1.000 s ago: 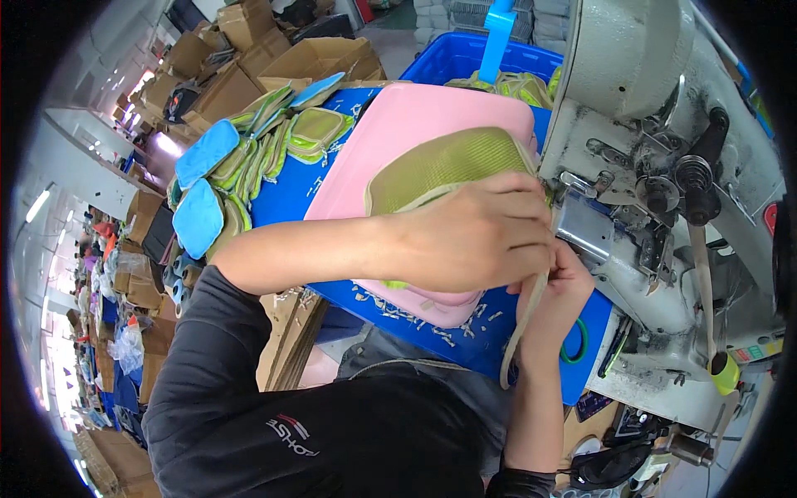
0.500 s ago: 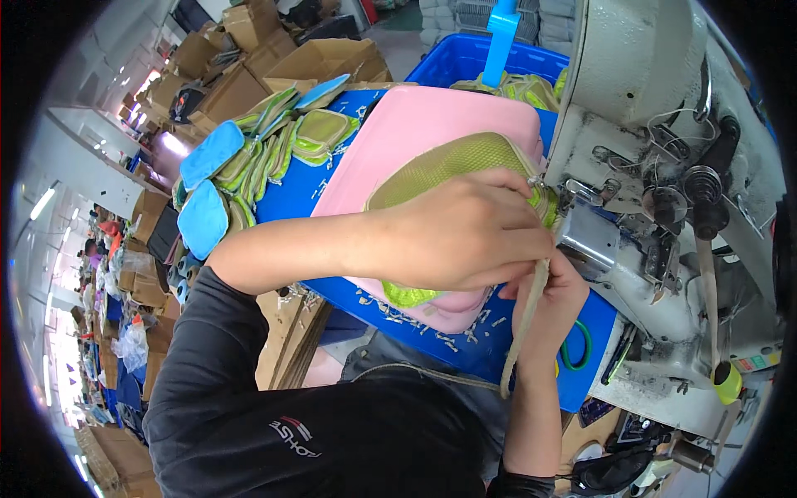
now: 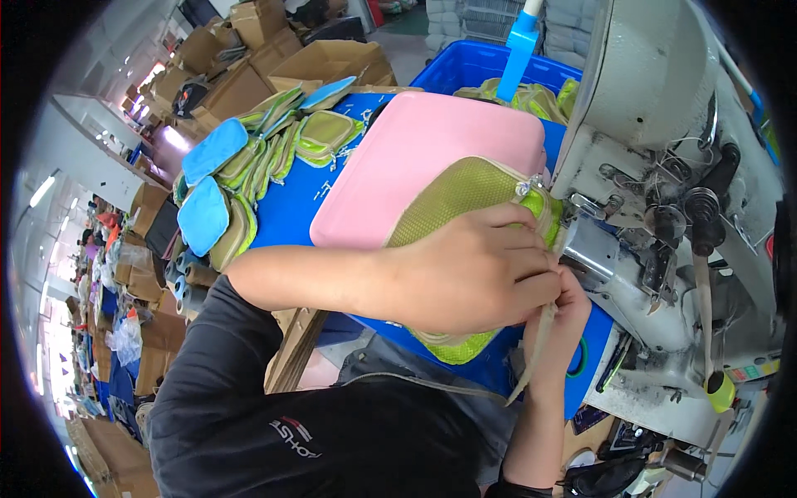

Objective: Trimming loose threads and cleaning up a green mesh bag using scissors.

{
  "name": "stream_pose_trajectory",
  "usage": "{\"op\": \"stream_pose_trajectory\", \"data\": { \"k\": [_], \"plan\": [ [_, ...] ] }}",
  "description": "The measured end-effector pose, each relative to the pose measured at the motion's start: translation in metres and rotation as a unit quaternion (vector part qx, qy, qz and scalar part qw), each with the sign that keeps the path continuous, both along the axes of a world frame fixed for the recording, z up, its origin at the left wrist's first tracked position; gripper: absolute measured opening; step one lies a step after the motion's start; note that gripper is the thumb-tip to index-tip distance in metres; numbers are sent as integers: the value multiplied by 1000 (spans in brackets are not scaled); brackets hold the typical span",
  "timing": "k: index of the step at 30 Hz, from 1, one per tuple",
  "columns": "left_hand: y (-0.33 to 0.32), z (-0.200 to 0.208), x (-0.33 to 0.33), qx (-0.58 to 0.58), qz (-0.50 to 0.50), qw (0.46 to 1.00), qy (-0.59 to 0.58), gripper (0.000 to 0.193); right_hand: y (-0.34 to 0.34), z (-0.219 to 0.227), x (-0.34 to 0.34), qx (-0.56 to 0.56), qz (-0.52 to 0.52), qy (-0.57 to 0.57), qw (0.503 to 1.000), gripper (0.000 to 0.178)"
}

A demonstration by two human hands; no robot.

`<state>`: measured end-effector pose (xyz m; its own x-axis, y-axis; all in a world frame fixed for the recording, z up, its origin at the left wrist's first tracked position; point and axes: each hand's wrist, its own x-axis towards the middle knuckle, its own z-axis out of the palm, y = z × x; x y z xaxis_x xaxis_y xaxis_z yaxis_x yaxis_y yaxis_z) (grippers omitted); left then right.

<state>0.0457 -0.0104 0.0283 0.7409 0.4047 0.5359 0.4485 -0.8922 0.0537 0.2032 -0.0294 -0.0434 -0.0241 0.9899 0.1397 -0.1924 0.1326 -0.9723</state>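
My left hand (image 3: 494, 274) reaches across from the left and is closed, its curled fingers gripping the edge of a green mesh pouch (image 3: 457, 195) with lime sides. Lower right of it, my right hand (image 3: 569, 309) is closed on a narrow beige binding tape (image 3: 541, 349); its fingertips are partly hidden behind my left hand. From between the hands the tape hangs over my right wrist and runs across my lap. The pouch's right edge lies against the metal arm (image 3: 591, 247) of a sewing machine (image 3: 656, 83). A pink pad (image 3: 448, 124) lies beneath the pouch.
On the blue table (image 3: 286, 203), a pile of green and blue pouches (image 3: 214, 152) sits at the left. Behind stands a blue crate (image 3: 465, 62) holding more pouches. Green-handled scissors (image 3: 579, 357) lie beside my right wrist. Cardboard boxes (image 3: 332, 62) fill the far left.
Both hands have shifted slightly down, and the pouch has moved toward me with them, baring more of the pink pad. The whole view has also tilted a little.
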Motion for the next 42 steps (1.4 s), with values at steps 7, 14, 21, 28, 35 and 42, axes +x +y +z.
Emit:
{"op": "stream_pose_trajectory", "data": {
  "k": [7,14,21,28,35,42],
  "plan": [
    [-8,-8,4,35,39,998,26,34,4,-5,5,-1,-15,-4,1000,10],
    [-14,-7,4,12,55,998,10,38,2,0,7,-28,-27,-12,999,14],
    [-23,-7,4,43,48,998,5,30,-8,-8,7,10,-11,-8,1000,17],
    [-27,-10,12,75,45,996,-15,25,6,-8,4,26,-41,14,999,15],
    [-34,-21,3,120,44,990,-53,25,-10,-2,4,-20,-47,-9,999,16],
    [-41,-34,6,139,29,986,-85,23,-34,-3,7,-17,-15,-27,999,18]
  ]
}}
